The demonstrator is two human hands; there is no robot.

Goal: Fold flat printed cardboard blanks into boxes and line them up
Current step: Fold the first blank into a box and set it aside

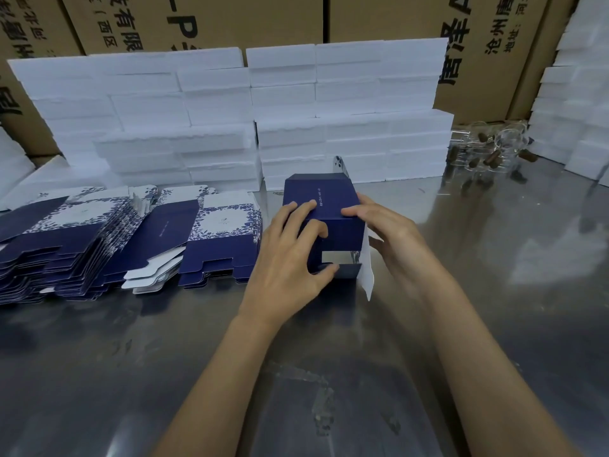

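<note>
Stacked white foam blocks (184, 127) are backing a steel table (99, 374) where a left hand (290, 258) and right hand (392, 245) are gripping a half-formed navy box (324, 201), apparently closing its flaps, right of the flat blanks (108, 239).
</note>
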